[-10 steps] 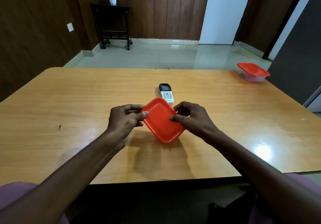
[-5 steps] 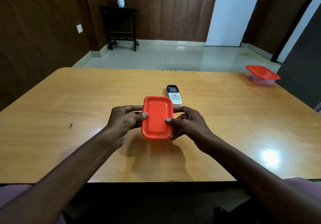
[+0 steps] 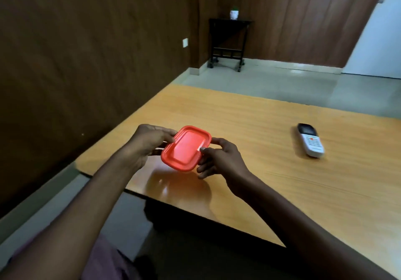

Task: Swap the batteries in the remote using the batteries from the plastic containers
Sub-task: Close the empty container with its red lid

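Observation:
A small plastic container with a red lid [image 3: 187, 147] is held above the near left part of the wooden table [image 3: 249, 123]. My left hand [image 3: 149, 142] grips its left side with curled fingers. My right hand [image 3: 219, 158] grips its right side, thumb on the lid's edge. The container's body is hidden under the lid and my hands. The white remote [image 3: 310, 140] with a dark screen lies face up on the table, well to the right of both hands.
The table's left edge and near corner are close below my hands. A dark wooden wall runs along the left. A small dark side table [image 3: 227, 43] with a white pot stands at the far wall. A white door [image 3: 377, 40] is at the right.
The view has swung left, so the remote now lies far right and the second container is out of view. Both hands carried the red-lidded container toward the table's left edge.

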`<state>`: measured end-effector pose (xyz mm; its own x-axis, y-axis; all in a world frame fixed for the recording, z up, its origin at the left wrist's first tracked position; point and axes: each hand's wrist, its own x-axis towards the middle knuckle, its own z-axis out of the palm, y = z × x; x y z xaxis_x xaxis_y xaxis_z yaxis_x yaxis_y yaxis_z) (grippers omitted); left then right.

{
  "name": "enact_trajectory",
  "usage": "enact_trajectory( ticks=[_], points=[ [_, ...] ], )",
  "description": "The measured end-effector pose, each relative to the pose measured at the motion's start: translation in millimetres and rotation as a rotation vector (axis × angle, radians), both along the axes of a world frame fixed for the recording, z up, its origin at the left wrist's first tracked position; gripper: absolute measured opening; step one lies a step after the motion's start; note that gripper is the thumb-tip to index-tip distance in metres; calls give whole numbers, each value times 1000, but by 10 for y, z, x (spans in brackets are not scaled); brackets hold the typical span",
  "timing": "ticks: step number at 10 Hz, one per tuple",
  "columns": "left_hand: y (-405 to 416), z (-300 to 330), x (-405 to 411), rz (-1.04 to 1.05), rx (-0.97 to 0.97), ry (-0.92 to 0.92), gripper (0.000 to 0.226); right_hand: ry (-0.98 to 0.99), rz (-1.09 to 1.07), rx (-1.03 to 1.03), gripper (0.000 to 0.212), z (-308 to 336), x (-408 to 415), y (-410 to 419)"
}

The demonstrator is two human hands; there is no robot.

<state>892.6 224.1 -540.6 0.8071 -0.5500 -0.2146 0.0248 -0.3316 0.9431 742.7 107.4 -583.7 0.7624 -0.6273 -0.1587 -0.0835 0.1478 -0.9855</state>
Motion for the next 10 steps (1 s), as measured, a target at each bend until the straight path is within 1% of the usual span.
enact_trajectory(
  ticks=[1, 2, 3, 4, 5, 6, 7, 8, 9, 10],
  points=[
    [468, -32, 485, 130, 28, -73, 26, -4, 96, 30, 41, 13, 632, 394],
    [783, -90, 796, 247, -4, -98, 29, 14, 142, 29, 43, -5, 1099, 681],
    [992, -174, 1013, 357, -61, -79, 28, 37, 161, 34, 43, -72, 1449, 883],
    [1101, -297, 1195, 422, -83, -63, 31, 68, 157, 39, 44, -145, 1670, 1002],
    [1137, -354, 1288, 452, -77, -86, 36, 98, 154, 32, 42, -181, 1776, 1029],
    [1139, -363, 1296, 464, -93, -104, 35, 114, 156, 28, 38, -184, 1819, 1017],
    [1113, -364, 1292, 455, -74, -114, 28, 111, 137, 53, 31, -168, 1784, 987],
    [1081, -297, 1224, 468, -40, -205, 22, 94, 87, 65, 36, -77, 1619, 898],
    [1006, -168, 1014, 438, -52, -366, 21, 62, 44, 19, 31, 99, 1280, 734],
    [749, -65, 657, 320, -133, -420, 17, 55, -12, -63, 20, 343, 762, 519]
  ],
)
